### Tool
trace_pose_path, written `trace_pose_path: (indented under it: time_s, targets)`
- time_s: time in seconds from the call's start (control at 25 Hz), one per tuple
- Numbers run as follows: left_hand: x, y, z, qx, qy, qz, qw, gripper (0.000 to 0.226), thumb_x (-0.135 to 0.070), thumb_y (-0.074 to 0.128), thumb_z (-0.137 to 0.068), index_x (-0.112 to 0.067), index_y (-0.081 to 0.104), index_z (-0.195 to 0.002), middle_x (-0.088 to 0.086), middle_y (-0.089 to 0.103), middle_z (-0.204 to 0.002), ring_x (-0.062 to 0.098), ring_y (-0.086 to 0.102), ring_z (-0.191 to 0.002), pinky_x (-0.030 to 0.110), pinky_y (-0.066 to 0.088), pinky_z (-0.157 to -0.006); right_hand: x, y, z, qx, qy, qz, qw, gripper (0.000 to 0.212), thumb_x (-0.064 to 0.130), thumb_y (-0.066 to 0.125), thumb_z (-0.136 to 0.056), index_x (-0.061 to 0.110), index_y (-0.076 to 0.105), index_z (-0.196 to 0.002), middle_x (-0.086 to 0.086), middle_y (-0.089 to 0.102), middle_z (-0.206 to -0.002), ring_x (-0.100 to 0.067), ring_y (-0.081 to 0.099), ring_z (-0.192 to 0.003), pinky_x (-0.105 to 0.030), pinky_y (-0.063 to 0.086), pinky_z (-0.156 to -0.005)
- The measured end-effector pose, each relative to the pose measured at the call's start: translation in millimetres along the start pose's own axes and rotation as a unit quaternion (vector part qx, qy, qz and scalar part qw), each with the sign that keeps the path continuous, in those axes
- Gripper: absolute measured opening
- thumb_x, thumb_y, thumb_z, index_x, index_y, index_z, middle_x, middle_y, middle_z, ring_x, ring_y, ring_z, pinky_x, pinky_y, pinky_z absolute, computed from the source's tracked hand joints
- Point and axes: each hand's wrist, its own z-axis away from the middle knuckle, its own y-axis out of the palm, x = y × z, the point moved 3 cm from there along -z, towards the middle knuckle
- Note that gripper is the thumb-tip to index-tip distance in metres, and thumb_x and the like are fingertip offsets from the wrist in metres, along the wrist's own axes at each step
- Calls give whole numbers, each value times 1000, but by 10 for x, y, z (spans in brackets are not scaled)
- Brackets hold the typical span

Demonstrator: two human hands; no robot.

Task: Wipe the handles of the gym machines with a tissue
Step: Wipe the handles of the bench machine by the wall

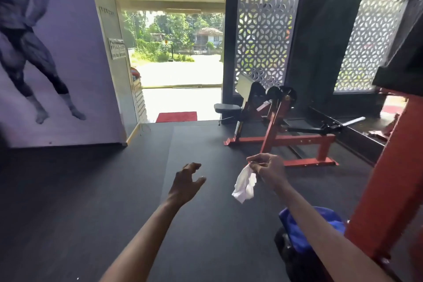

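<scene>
Pinching the white tissue [244,186] by its top corner, the right hand [269,170] lets it dangle in mid-air in front of the red gym machine [278,135], touching no handle. The left hand [186,182] hangs loosely spread beside the tissue, holding nothing. This looks like the walk between machines; next, 1 hand should bunch the tissue and reach for a grip, perhaps the black bar [329,126] on that machine.

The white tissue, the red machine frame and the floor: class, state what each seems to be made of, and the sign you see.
White tissue: soft paper or thin cloth; it hangs limp and crumpled from the right hand.
Red machine frame: probably painted steel; square tubes with bolt holes.
Floor: likely matte rubber matting; dark, dull, with a faint seam.
</scene>
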Motion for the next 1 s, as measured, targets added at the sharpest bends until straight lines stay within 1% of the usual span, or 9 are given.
trace_pose_path:
  time_s: [0.12,0.24,0.36,0.48,0.56,0.68,0.76,0.88,1.0]
  targets:
    - [168,118,-773,0,2,0,1000,45,-16,69,-83,-8,56,-125,9,59,-126,20,56,-116,29,45,-93,-186,158,-774,-7,-6,2,1000,21,0,68,-76,20,74,-79,-2,72,-77,-15,67,-70,-29,53,-70]
    - [195,193,-1397,6,5,-2,1000,44,-17,68,-84,-9,55,-125,9,57,-127,20,54,-117,30,45,-94,-252,185,-1385,-17,2,4,1000,22,0,68,-76,21,73,-77,-1,71,-75,-12,63,-65,-26,52,-65]
    - [226,304,-2169,7,16,2,1000,44,-17,68,-84,-9,55,-126,8,57,-126,19,54,-117,31,46,-95,-329,211,-2099,-23,9,-1,1000,18,-1,67,-78,15,73,-81,-2,71,-77,-14,64,-68,-24,52,-66]
    - [321,545,-2855,25,20,7,999,44,-17,68,-84,-9,56,-125,9,57,-125,20,53,-117,33,45,-96,-484,242,-2710,-45,7,31,998,18,-1,67,-77,15,74,-82,-2,72,-79,-14,66,-71,-25,52,-70]
    - [400,753,-3317,43,22,13,999,44,-16,67,-84,-8,55,-126,10,57,-125,21,53,-118,34,45,-97,-639,235,-3106,-75,11,55,996,16,0,68,-76,13,75,-82,0,70,-83,-13,66,-73,-24,53,-70]
    - [465,1123,-4133,68,53,18,996,44,-14,68,-83,-7,56,-125,11,58,-124,22,53,-117,32,45,-97,-942,197,-3752,-132,31,70,988,11,2,71,-76,12,75,-80,-2,64,-91,-16,65,-77,-30,56,-74]
    - [458,1380,-4671,89,87,18,992,43,-12,69,-83,-5,57,-124,12,59,-122,24,54,-116,29,43,-94,-1200,151,-4176,-159,48,64,984,14,1,72,-75,15,74,-76,-5,65,-93,-19,67,-78,-32,57,-74]
    - [372,1817,-5470,127,112,13,985,43,-13,68,-82,-5,58,-123,10,60,-122,22,55,-112,22,39,-90,-1470,-18,-4709,-184,80,94,975,13,0,75,-72,10,74,-79,-4,70,-88,-17,68,-78,-18,55,-68]
    - [121,2395,-6140,180,157,26,971,43,-18,68,-81,-8,59,-121,4,61,-117,14,55,-103,18,39,-88,-1678,-334,-5113,-260,96,130,952,11,2,77,-69,8,75,-78,-2,72,-76,-10,65,-65,-16,53,-65]
